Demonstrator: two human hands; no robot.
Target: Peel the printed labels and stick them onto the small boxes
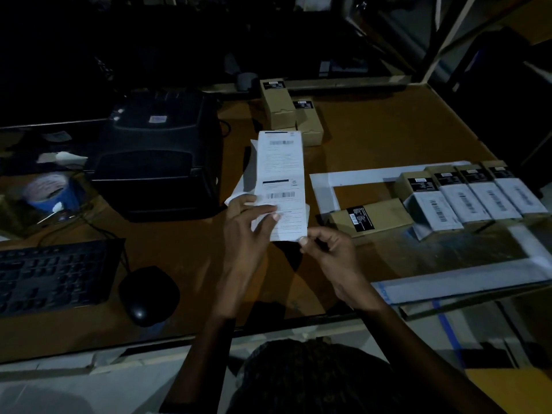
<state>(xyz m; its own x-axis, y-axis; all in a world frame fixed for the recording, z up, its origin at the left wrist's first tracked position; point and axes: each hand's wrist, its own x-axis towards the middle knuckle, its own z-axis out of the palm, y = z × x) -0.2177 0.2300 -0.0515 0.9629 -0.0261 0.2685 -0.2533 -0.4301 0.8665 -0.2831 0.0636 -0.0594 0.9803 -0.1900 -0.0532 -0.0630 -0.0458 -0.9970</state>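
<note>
Peeling looks under way: left hand [248, 222] pinches the label strip [280, 186], right hand [325, 249] pinches its lower corner; next, lift one label toward the bare box [370, 216].

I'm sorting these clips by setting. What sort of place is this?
Probably a packing or shipping station in a warehouse: a black label printer on the worktable, a strip of barcode labels in both hands, and small cardboard boxes lined up, several already labelled.
</note>
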